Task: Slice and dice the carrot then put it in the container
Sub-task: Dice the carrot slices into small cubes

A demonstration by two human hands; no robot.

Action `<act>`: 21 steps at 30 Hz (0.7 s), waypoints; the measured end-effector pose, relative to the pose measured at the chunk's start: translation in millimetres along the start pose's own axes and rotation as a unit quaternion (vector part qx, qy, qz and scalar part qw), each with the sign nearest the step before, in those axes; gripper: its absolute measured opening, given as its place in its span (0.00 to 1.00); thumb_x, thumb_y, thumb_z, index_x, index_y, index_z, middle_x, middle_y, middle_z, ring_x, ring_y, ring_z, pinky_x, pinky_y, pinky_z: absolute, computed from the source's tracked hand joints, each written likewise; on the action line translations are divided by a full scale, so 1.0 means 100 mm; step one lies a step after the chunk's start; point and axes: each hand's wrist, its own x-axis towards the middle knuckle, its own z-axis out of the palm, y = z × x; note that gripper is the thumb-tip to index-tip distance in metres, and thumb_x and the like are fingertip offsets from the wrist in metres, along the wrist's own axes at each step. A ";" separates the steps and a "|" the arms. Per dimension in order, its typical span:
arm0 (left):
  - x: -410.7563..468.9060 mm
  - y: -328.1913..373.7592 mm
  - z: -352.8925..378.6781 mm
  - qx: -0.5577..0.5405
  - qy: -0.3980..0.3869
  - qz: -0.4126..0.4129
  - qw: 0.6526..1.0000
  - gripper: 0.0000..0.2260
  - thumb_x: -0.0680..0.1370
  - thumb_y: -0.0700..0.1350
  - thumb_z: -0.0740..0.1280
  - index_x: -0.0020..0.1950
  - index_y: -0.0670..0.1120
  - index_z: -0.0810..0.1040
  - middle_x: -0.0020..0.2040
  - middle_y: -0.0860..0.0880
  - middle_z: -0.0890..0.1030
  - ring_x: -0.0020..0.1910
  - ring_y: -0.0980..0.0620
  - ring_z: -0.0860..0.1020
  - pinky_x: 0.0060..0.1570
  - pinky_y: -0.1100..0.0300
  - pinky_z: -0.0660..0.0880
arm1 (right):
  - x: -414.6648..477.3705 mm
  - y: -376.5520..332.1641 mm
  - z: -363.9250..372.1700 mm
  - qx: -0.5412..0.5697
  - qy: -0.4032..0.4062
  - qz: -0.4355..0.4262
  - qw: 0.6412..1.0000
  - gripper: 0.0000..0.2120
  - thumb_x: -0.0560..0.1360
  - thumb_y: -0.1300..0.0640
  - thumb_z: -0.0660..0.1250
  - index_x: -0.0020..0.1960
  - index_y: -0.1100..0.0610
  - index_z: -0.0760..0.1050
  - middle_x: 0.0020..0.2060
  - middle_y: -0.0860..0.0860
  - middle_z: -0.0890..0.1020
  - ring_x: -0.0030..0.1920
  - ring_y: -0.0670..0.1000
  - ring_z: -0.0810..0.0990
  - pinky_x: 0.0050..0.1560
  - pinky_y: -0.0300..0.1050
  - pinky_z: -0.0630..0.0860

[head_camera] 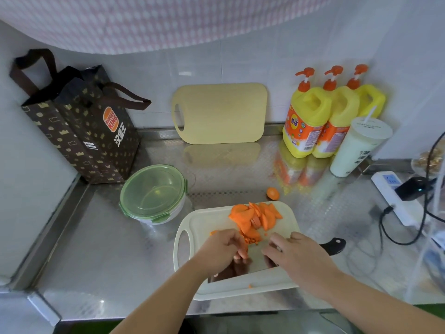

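Seen from the head camera, a person works at a steel counter (101,249) where a white cutting board (204,222) carries a heap of carrot slices (252,216) at its far end and a small patch of diced carrot (250,240) nearer the middle. The left hand (222,247) is curled over a few carrot pieces on the board, fingertips pinched down on them. The right hand (292,253) lies over a broad cleaver (240,267) that appears to rest flat on the board, its black handle (333,245) jutting out to the right past the board's edge; whether the fingers grip the blade or merely press on it is hard to tell. One carrot end (272,193) sits alone on the counter just beyond the board. A round container (154,195) with a green clip lid, shut, stands to the left of the board. Against the tiled wall lean a tan cutting board (220,113) and a brown paper bag (81,121), with three yellow pump bottles (332,114), a lidded drink cup (358,145) and a power strip (395,196) to the right.
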 end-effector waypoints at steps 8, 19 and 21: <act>0.05 -0.03 -0.02 -0.014 0.056 0.007 0.998 0.19 0.70 0.27 0.53 0.40 0.48 0.76 0.34 0.53 0.81 0.35 0.56 0.77 0.35 0.64 0.74 | 0.04 -0.01 -0.01 -0.012 0.007 -0.018 1.000 0.23 0.44 0.61 0.76 0.37 0.48 0.78 0.34 0.46 0.74 0.25 0.48 0.54 0.31 0.39 0.56; 0.08 0.06 0.08 -0.059 0.027 0.033 0.997 0.21 0.70 0.26 0.53 0.43 0.48 0.77 0.37 0.55 0.83 0.39 0.58 0.79 0.42 0.63 0.75 | 0.07 0.02 -0.05 0.014 0.012 -0.033 0.999 0.22 0.46 0.59 0.77 0.39 0.48 0.78 0.35 0.47 0.76 0.21 0.46 0.67 0.29 0.37 0.64; 0.10 0.07 0.11 -0.037 0.027 0.040 0.998 0.22 0.71 0.27 0.53 0.42 0.51 0.77 0.37 0.59 0.82 0.40 0.62 0.78 0.44 0.68 0.73 | 0.07 0.01 -0.05 0.019 0.013 -0.030 0.999 0.22 0.46 0.60 0.77 0.38 0.49 0.78 0.36 0.47 0.75 0.20 0.46 0.67 0.29 0.37 0.64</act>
